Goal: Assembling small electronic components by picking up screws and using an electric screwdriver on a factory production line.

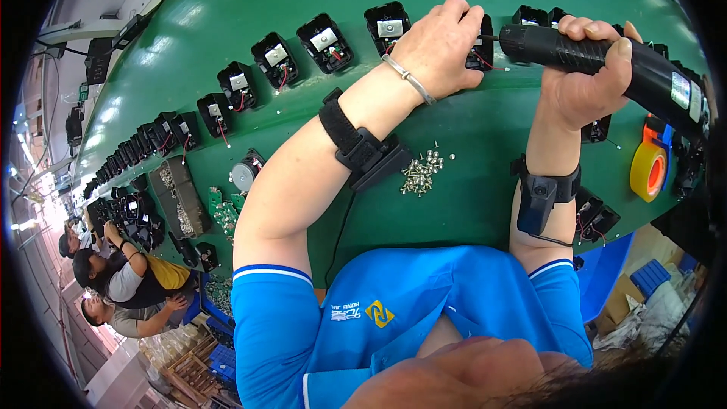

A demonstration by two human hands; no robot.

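My right hand is closed round a black electric screwdriver, held nearly level with its thin bit pointing left. The bit reaches a black plastic housing at the far side of the bench. My left hand grips that housing, fingers curled over its far edge, thumb on the near side. The hand covers most of it; the exact spot where the bit meets it is hard to make out. A heap of small silver screws lies on the green bench nearer my body.
Similar black housings with metal plates and red wires form a curved row leftward. At left are a speaker, green circuit boards and a parts box. Yellow tape stands at right. Co-workers sit far left.
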